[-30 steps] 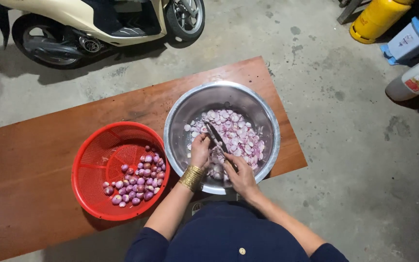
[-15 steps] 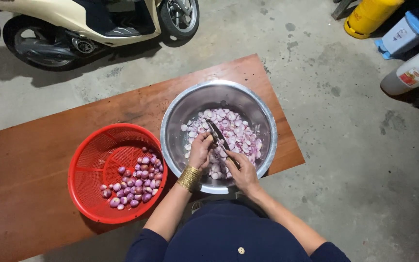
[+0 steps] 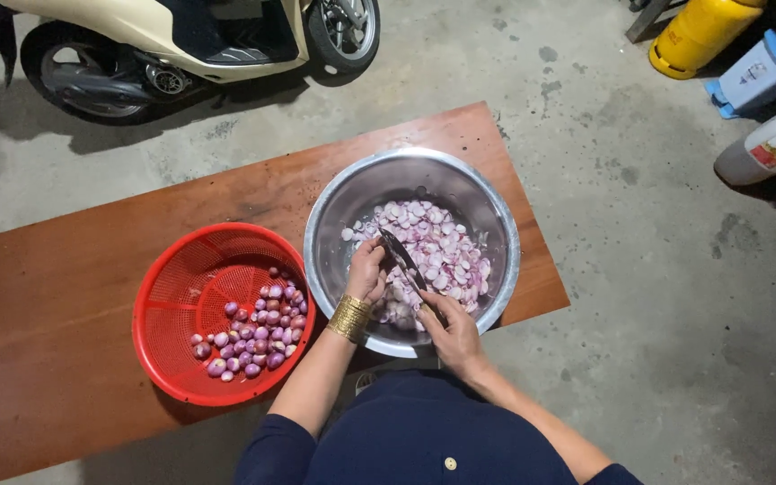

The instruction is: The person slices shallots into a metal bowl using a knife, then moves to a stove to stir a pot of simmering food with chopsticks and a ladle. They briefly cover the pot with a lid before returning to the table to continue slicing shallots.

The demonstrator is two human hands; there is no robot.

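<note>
— What's looking like metal at the frame's centre?
— The wide round steel bowl (image 3: 496, 235) is showing a brushed, softly shining wall, and the dark-bladed knife (image 3: 402, 258) over it is looking dull. A ribbed gold bangle (image 3: 349, 318) is gleaming just below.
— And at lower left?
— The round red plastic basket (image 3: 172, 296) is appearing perforated and slightly glossy, sitting on the reddish-brown wooden board (image 3: 65, 296), which is looking smooth and matt.
— The ground?
— The grey concrete floor (image 3: 675, 314) is looking rough and stained. At the upper left, the cream scooter (image 3: 181, 36) panels are shining glossily.
</note>
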